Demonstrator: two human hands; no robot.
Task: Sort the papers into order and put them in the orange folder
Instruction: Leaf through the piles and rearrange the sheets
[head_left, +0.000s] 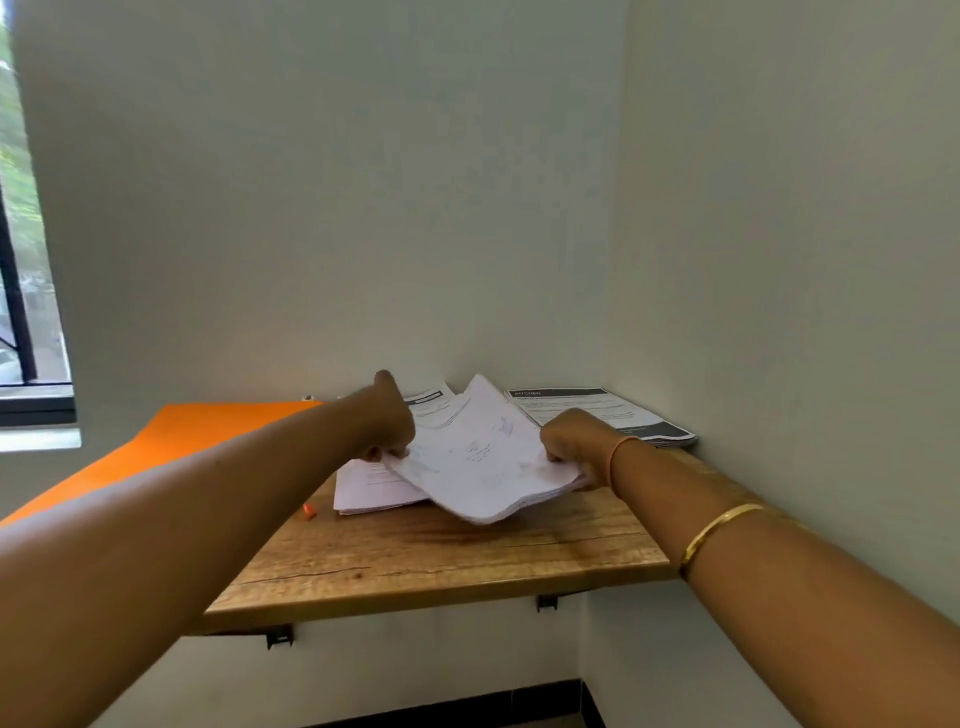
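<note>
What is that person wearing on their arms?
No sleeves show on either arm. The right arm wears a thin gold bangle and a thinner orange band at the wrist. The left arm wears nothing that shows.

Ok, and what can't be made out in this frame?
Head view:
Print on the held papers: blurred, too small to read.
The lower paper pile: mostly covered by the held papers.
The orange folder: partly hidden by the left forearm.
Fingertips of left hand and right hand: hidden gripping the papers.
The small orange object: too small to identify.
</note>
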